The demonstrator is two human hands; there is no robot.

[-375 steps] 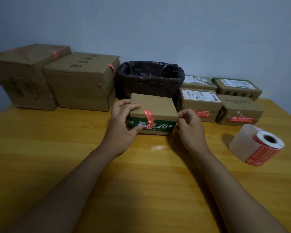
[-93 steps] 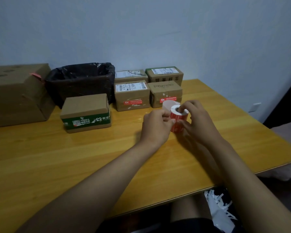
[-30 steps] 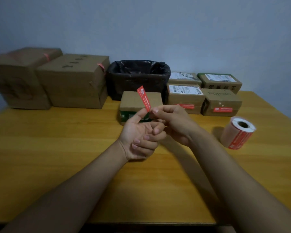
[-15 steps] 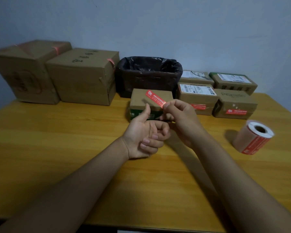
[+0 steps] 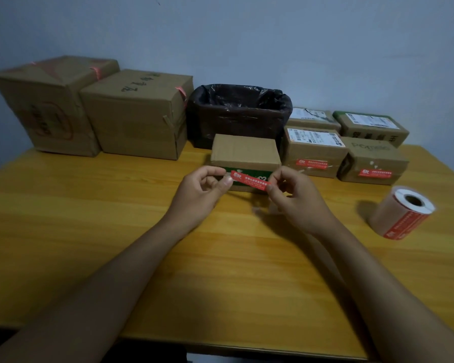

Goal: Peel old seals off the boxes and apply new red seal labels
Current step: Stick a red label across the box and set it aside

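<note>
A red seal label (image 5: 250, 181) is stretched level between my two hands. My left hand (image 5: 201, 189) pinches its left end and my right hand (image 5: 291, 195) pinches its right end. Just behind the label sits a small brown box with a green band (image 5: 244, 153); the label hangs in front of its near face, and I cannot tell whether it touches the box. The roll of red labels (image 5: 401, 212) lies on its side at the right of the wooden table (image 5: 89, 218).
Two big cartons (image 5: 139, 113) stand at the back left. A bin lined with a black bag (image 5: 239, 111) is behind the small box. Several small parcels (image 5: 312, 150) sit at the back right, two of them with red seals on their front faces.
Half a second ago only my right hand held the label, slanted up. Now my left hand has taken the other end and the label is pulled flat, lower, in front of the box.
</note>
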